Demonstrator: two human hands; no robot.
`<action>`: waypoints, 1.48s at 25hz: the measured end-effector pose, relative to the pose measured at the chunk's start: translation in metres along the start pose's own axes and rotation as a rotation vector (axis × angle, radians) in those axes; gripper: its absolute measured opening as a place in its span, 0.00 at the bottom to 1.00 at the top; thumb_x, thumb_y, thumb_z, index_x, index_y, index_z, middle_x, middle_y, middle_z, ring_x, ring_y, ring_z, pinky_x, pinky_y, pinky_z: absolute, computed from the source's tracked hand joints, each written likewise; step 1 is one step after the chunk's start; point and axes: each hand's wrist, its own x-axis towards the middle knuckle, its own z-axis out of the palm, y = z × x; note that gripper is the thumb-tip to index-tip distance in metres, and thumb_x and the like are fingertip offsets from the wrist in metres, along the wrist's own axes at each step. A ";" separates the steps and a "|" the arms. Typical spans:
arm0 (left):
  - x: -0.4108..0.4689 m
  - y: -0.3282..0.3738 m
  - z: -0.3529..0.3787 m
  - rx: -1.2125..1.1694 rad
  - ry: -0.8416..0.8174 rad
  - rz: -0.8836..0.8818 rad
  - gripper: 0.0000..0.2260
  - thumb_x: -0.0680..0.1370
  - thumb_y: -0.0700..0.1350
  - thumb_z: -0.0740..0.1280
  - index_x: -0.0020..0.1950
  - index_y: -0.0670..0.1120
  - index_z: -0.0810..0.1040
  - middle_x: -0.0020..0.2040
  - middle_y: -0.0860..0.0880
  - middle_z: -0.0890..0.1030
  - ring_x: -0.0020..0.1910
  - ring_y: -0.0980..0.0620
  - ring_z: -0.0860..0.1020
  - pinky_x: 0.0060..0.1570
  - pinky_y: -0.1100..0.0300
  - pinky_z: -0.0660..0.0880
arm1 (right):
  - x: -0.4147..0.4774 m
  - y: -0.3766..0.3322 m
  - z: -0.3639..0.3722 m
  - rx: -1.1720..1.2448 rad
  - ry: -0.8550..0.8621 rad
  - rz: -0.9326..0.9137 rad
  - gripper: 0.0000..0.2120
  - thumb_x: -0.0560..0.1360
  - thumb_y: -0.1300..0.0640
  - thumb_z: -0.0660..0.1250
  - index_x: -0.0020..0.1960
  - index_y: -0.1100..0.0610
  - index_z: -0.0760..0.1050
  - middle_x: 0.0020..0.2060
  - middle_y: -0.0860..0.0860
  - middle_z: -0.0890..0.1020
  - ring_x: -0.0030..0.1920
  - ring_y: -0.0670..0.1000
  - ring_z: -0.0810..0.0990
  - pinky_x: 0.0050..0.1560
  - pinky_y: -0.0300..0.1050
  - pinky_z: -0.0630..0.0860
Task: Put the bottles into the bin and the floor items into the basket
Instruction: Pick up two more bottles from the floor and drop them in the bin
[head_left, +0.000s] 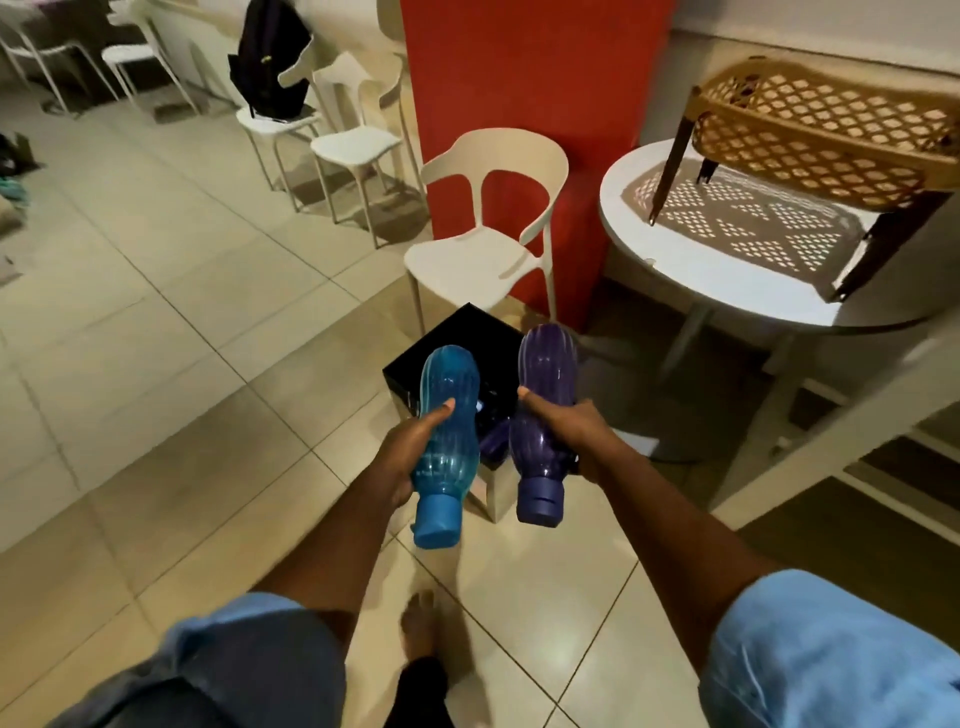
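My left hand (408, 449) grips a light blue plastic bottle (448, 415), cap pointing toward me. My right hand (571, 431) grips a purple bottle (545, 395), also cap toward me. Both bottles hover over a black square bin (452, 338) on the tiled floor. Inside the bin, between the two held bottles, another purple bottle (493, 441) shows partly. A tan lattice basket (826, 130) with dark legs stands on the round white table (675, 260) at the right.
A cream chair (488, 249) stands right behind the bin, against a red pillar (530, 78). More white chairs (358, 145) line the back, one bearing a black backpack (272, 57). Scattered items (13, 192) lie on the floor at far left. My bare foot (418, 629) is below.
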 end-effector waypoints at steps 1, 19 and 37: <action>0.021 0.009 -0.003 0.012 -0.004 0.017 0.23 0.70 0.55 0.74 0.59 0.43 0.80 0.50 0.41 0.85 0.45 0.42 0.84 0.46 0.50 0.81 | 0.020 -0.009 0.009 -0.007 0.019 -0.015 0.37 0.67 0.44 0.76 0.69 0.58 0.66 0.61 0.58 0.78 0.52 0.56 0.79 0.44 0.49 0.78; 0.257 0.089 -0.043 0.322 -0.090 0.071 0.36 0.78 0.54 0.65 0.80 0.55 0.47 0.78 0.49 0.60 0.70 0.52 0.67 0.57 0.64 0.73 | 0.224 -0.047 0.121 -0.370 0.252 -0.167 0.47 0.69 0.44 0.74 0.77 0.60 0.53 0.73 0.57 0.65 0.73 0.57 0.66 0.72 0.54 0.67; 0.272 0.082 -0.037 0.524 -0.075 0.093 0.27 0.80 0.54 0.61 0.78 0.48 0.60 0.74 0.44 0.69 0.71 0.45 0.70 0.69 0.46 0.70 | 0.218 -0.028 0.103 -0.326 0.275 -0.112 0.35 0.72 0.47 0.73 0.72 0.57 0.62 0.67 0.53 0.75 0.66 0.53 0.75 0.59 0.41 0.72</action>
